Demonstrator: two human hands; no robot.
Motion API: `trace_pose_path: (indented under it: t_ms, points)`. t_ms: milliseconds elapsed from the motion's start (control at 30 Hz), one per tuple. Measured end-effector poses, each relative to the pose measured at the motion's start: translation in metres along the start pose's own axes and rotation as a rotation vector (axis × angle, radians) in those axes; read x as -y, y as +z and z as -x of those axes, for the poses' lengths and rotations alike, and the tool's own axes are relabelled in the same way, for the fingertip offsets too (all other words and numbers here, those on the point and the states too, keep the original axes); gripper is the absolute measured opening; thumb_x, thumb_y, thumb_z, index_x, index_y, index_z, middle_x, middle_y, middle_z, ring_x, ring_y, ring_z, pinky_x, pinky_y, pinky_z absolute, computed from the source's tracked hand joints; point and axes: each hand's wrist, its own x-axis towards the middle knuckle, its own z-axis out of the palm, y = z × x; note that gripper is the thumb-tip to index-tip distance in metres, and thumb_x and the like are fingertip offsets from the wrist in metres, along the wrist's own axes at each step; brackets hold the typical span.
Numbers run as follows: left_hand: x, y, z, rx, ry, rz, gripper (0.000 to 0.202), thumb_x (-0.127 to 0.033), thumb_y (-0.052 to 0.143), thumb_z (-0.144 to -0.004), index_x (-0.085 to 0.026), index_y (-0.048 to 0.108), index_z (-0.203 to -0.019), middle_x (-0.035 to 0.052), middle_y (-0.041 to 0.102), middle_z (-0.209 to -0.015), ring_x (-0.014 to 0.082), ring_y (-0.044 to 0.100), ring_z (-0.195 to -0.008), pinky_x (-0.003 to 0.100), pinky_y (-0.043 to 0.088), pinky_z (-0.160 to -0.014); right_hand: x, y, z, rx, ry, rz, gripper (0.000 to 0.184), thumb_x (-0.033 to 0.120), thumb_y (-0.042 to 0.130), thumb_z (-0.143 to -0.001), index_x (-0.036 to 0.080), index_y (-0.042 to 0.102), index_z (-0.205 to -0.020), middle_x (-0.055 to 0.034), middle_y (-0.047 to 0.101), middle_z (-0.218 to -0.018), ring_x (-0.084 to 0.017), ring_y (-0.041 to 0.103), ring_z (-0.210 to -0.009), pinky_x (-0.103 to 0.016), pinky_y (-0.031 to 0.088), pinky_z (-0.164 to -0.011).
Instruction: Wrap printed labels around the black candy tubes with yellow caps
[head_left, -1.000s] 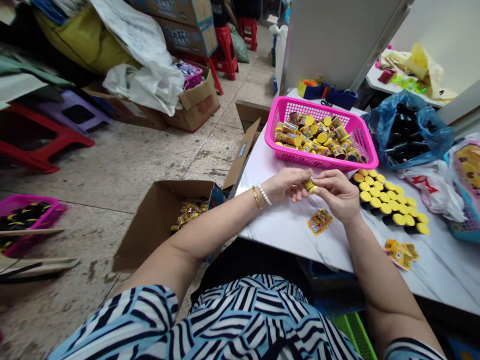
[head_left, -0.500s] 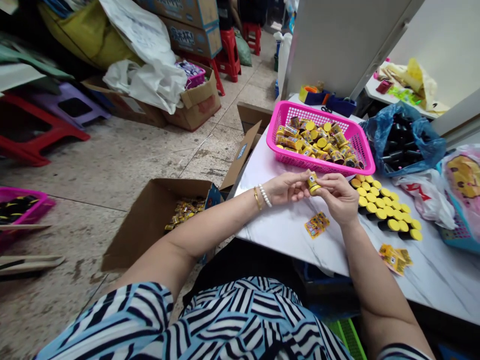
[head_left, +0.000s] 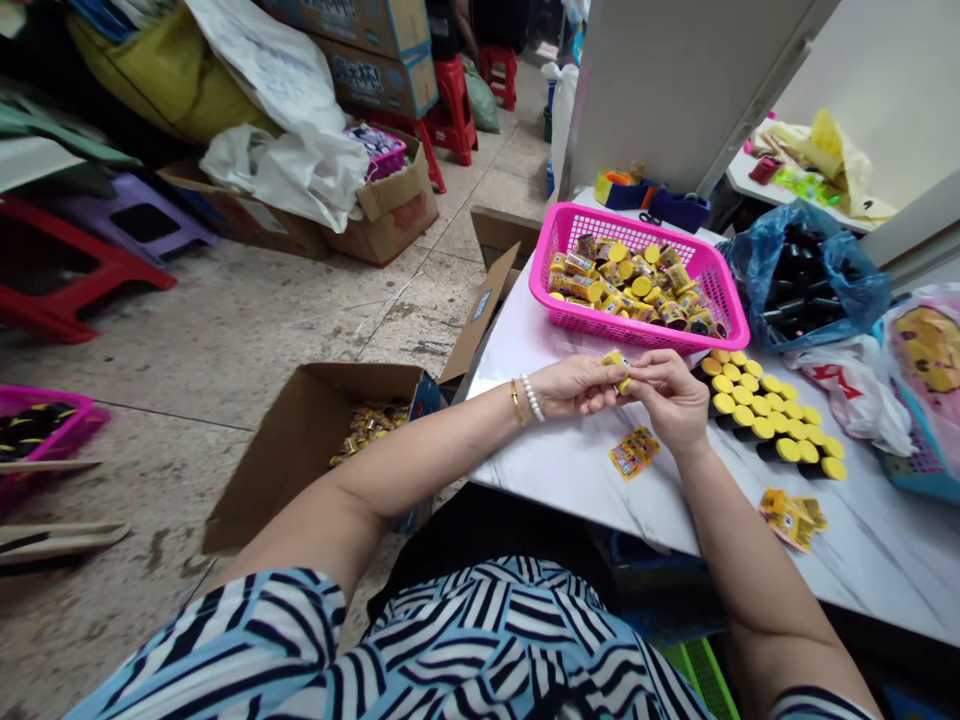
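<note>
Between both hands, above the white marbled table (head_left: pixel 540 440), is a small yellow-capped jar (head_left: pixel 616 362) with a yellow printed label, partly covered by fingers. My left hand (head_left: pixel 579 386), with a bead bracelet and a gold bangle at the wrist, grips it from the left. The fingers of my right hand (head_left: pixel 670 393) pinch it from the right. Just below lie yellow-orange printed labels (head_left: pixel 634 453). Rows of black jars with yellow caps (head_left: pixel 772 410) stand right of my right hand. A pink basket (head_left: pixel 547 270) behind my hands holds many labelled jars (head_left: pixel 637 285).
More printed labels (head_left: pixel 793 518) lie at the table's right front. A blue bag of black jars (head_left: pixel 806 280) and a white plastic bag (head_left: pixel 862 395) sit at the right. On the floor, left of the table, an open cardboard box (head_left: pixel 262 460) contains small yellow items.
The jar has turned and tilted in my hands, and my fingers now cover more of it. Both hands have shifted slightly. The view has moved a little.
</note>
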Motion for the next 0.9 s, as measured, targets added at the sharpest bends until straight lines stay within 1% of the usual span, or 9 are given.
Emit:
trace_pose_path:
  t_ms: [67,167,267,367,467,533,600,700,900]
  points:
    - [-0.001,0.000,0.000,0.002,0.015,-0.003,0.049,-0.054,0.087,-0.080,-0.009,0.070,-0.088,-0.0005,0.064,-0.057,0.0043,0.049,-0.037,0.014,0.033,-0.034,-0.003,-0.001,-0.002,0.025,0.058,-0.044,0.028,0.037,0.087,-0.081,0.030,0.077,-0.106,-0.0013,0.062,-0.103,-0.014,0.070,-0.076,-0.032,0.070,-0.065]
    - [-0.002,0.002,0.000,-0.041,0.146,0.038,0.051,-0.049,0.094,-0.072,-0.010,0.068,-0.089,-0.0011,0.064,-0.063,0.0031,0.051,-0.042,0.013,0.033,-0.037,-0.006,-0.002,-0.003,0.036,0.095,-0.031,0.058,0.036,0.089,-0.078,0.034,0.065,-0.131,0.0005,0.064,-0.108,-0.013,0.072,-0.076,-0.033,0.070,-0.073]
    - [-0.002,0.003,0.001,-0.096,0.227,0.064,0.054,-0.046,0.098,-0.065,-0.010,0.068,-0.091,-0.0019,0.062,-0.068,0.0037,0.054,-0.050,0.014,0.037,-0.043,-0.006,0.000,0.000,-0.010,0.045,0.178,0.046,0.035,0.086,-0.081,0.028,0.069,-0.123,-0.0026,0.067,-0.109,-0.016,0.073,-0.085,-0.032,0.069,-0.077]
    - [-0.004,0.002,0.002,-0.129,0.233,0.024,0.057,-0.053,0.095,-0.067,-0.010,0.070,-0.095,0.0028,0.067,-0.079,0.0070,0.059,-0.057,0.018,0.043,-0.048,-0.003,0.001,0.003,-0.040,-0.095,0.367,0.030,0.033,0.083,-0.084,0.027,0.075,-0.112,-0.0058,0.069,-0.111,-0.019,0.073,-0.088,-0.036,0.070,-0.078]
    - [-0.004,-0.001,0.000,-0.192,0.306,-0.054,0.055,-0.052,0.096,-0.066,-0.010,0.070,-0.091,0.0059,0.072,-0.085,0.0088,0.062,-0.064,0.020,0.046,-0.056,-0.004,0.002,0.005,-0.043,-0.160,0.433,0.031,0.031,0.085,-0.082,0.030,0.079,-0.112,-0.0064,0.072,-0.110,-0.021,0.074,-0.089,-0.040,0.071,-0.082]
    - [-0.003,-0.003,-0.002,-0.214,0.381,-0.134,0.051,-0.050,0.094,-0.068,-0.009,0.070,-0.087,0.0043,0.071,-0.081,0.0091,0.062,-0.067,0.021,0.047,-0.062,-0.007,0.003,0.005,-0.079,-0.069,0.380,0.033,0.033,0.087,-0.080,0.029,0.080,-0.113,-0.0061,0.075,-0.104,-0.022,0.075,-0.087,-0.042,0.071,-0.083]
    - [-0.001,-0.004,-0.003,-0.223,0.453,-0.213,0.046,-0.047,0.092,-0.072,-0.009,0.072,-0.090,0.0028,0.070,-0.080,0.0101,0.063,-0.071,0.023,0.049,-0.069,-0.010,0.006,0.004,-0.119,0.117,0.231,0.034,0.039,0.087,-0.080,0.024,0.081,-0.110,-0.0062,0.078,-0.097,-0.022,0.077,-0.082,-0.043,0.070,-0.082]
    - [0.000,-0.005,-0.004,-0.227,0.481,-0.268,0.047,-0.044,0.091,-0.073,-0.010,0.074,-0.100,0.0043,0.074,-0.089,0.0129,0.067,-0.080,0.025,0.051,-0.078,-0.010,0.010,0.001,-0.117,0.341,0.002,0.035,0.045,0.088,-0.078,0.020,0.081,-0.103,-0.0059,0.081,-0.090,-0.022,0.078,-0.076,-0.043,0.070,-0.080]
    - [-0.005,-0.003,0.000,-0.216,0.401,-0.135,0.062,-0.047,0.097,-0.065,-0.010,0.069,-0.107,0.0049,0.075,-0.085,0.0133,0.069,-0.070,0.026,0.053,-0.070,-0.004,0.004,-0.004,0.037,0.260,-0.092,0.053,0.039,0.091,-0.075,0.028,0.076,-0.125,0.0009,0.077,-0.089,-0.018,0.076,-0.073,-0.037,0.070,-0.075]
